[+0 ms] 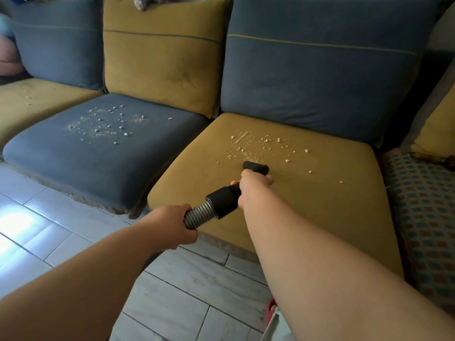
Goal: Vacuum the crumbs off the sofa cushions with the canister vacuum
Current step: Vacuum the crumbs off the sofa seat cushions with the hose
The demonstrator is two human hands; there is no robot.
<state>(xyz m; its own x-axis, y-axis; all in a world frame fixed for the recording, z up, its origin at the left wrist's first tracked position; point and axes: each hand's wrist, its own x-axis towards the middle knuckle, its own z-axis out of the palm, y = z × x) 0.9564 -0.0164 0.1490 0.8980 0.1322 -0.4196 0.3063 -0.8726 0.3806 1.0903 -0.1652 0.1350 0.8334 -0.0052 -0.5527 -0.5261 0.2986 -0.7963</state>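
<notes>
My right hand (253,187) grips the black vacuum handle just behind the small black nozzle (256,167), which rests on the mustard seat cushion (307,205). Pale crumbs (258,146) lie scattered right in front of the nozzle. Behind the black cuff (222,200), my left hand (176,225) holds the ribbed grey hose (199,214). More crumbs (105,124) are spread across the blue seat cushion (86,163) to the left, and a few crumbs (27,94) dot the far-left mustard cushion. The canister is out of sight.
Blue (320,77) and mustard (160,60) back cushions stand along the rear. A checked fabric armrest (423,217) borders the right side. Grey tiled floor (184,291) runs along the sofa's front edge.
</notes>
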